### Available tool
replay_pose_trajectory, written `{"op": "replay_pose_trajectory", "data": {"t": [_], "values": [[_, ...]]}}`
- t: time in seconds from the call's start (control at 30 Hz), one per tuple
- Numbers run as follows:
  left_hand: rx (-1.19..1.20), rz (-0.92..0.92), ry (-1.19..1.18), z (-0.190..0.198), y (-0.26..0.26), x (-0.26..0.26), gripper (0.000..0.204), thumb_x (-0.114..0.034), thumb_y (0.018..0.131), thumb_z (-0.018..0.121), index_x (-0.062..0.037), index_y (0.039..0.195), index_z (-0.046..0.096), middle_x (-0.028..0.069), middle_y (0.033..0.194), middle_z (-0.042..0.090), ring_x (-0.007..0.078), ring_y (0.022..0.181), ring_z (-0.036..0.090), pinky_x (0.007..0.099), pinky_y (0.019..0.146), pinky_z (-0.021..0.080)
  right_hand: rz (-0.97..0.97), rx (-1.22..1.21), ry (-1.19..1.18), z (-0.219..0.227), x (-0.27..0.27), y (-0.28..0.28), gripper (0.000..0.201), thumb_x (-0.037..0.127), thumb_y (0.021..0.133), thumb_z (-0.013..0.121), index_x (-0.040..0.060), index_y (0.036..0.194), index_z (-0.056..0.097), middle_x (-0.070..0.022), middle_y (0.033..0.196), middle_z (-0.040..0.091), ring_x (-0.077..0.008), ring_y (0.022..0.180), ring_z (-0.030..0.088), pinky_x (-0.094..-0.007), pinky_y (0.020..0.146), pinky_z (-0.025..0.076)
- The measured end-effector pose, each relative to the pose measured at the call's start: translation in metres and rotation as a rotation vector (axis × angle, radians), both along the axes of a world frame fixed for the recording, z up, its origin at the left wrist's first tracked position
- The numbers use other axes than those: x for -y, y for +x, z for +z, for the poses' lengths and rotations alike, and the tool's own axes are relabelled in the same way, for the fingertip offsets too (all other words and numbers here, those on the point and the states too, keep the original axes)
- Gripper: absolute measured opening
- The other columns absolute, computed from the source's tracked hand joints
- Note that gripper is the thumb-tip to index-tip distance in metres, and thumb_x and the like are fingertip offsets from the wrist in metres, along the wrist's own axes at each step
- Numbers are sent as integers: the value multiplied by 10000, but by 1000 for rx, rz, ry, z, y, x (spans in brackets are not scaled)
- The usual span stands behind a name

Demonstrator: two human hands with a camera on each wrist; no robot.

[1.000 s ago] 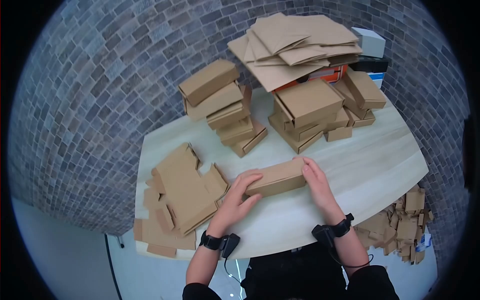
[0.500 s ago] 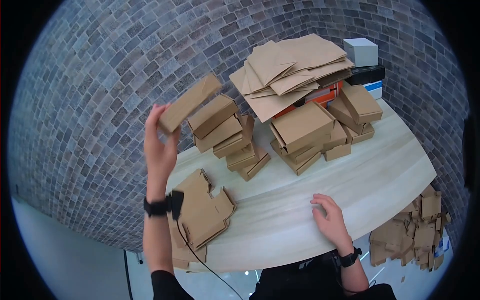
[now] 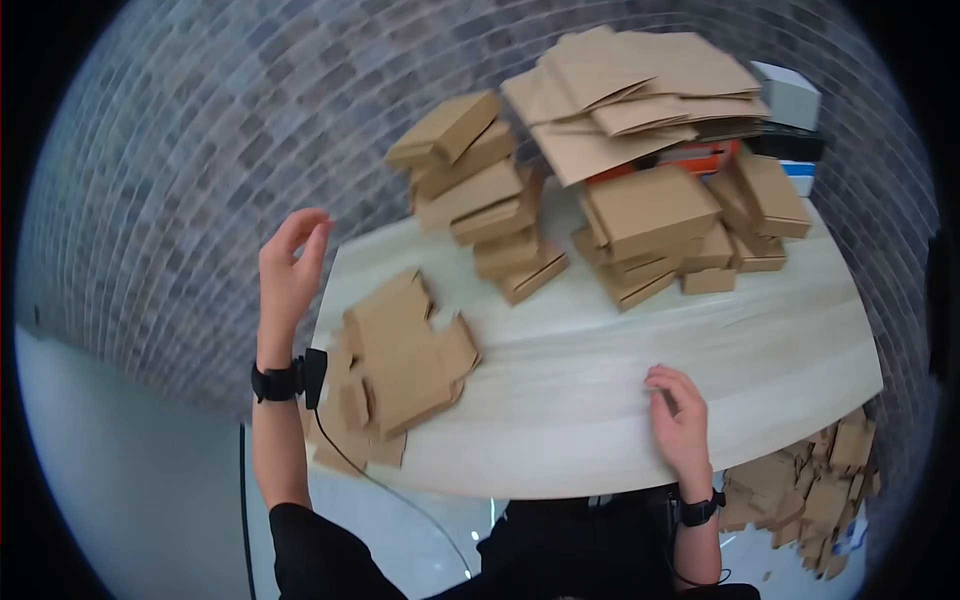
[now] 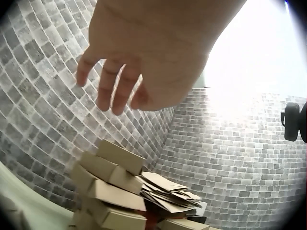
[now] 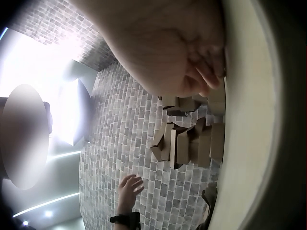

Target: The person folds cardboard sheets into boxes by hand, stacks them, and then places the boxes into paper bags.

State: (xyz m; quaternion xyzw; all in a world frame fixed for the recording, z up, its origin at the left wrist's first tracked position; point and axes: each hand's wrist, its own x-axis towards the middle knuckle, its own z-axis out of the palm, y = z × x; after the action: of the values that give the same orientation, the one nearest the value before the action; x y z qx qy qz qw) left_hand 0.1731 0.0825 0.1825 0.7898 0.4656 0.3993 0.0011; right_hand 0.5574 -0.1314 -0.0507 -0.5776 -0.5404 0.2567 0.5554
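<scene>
My left hand is raised at the table's left edge, holding nothing, its fingers loosely bent. In the left wrist view its fingers hang apart above the stacked boxes. Nearest to it, a small brown cardboard box lies askew on top of the left stack of boxes. My right hand rests low over the table's front part with loosely curled fingers and nothing in its grasp. Flattened cardboard pieces lie at the left of the table, below the left hand.
A second group of boxes stands at the middle right of the table. Behind it, flat cardboard sheets lie on an orange box, beside a white box. Cardboard scraps cover the floor at right.
The left hand has put the small box on top of the left stack, let it go and drawn back left. The right hand, earlier on that box, has stayed near the table's front since letting go.
</scene>
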Motion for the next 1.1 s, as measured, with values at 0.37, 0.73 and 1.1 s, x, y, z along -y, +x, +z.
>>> {"op": "replay_pose_trajectory", "data": {"t": [0.37, 0.73, 1.1], "values": [[-37, 549, -698, -155, -139, 110, 293, -254, 873, 678, 20, 975, 664, 96, 715, 666, 147, 608, 632, 299, 556, 512, 211, 71, -264, 54, -28, -37, 172, 37, 864, 589, -26, 1012, 650, -182, 948, 699, -277, 902, 695, -339, 761, 539], [-204, 539, -739, -179, -139, 87, 371, -259, 817, 638, 99, 917, 640, 333, 846, 649, 411, 859, 678, 433, 744, 536, 606, 160, -191, 49, -140, -160, 246, 91, 874, 571, -32, 1070, 654, -172, 853, 700, -238, 764, 665, -338, 728, 524], [882, 135, -670, -165, -125, 124, 362, 64, 811, 486, 19, 1167, 528, 100, 1073, 642, 169, 948, 645, 301, 835, 524, 547, 84, -370, 29, -144, -163, 373, 154, 943, 593, -14, 1271, 536, -135, 1121, 662, -197, 951, 650, -320, 830, 515]]}}
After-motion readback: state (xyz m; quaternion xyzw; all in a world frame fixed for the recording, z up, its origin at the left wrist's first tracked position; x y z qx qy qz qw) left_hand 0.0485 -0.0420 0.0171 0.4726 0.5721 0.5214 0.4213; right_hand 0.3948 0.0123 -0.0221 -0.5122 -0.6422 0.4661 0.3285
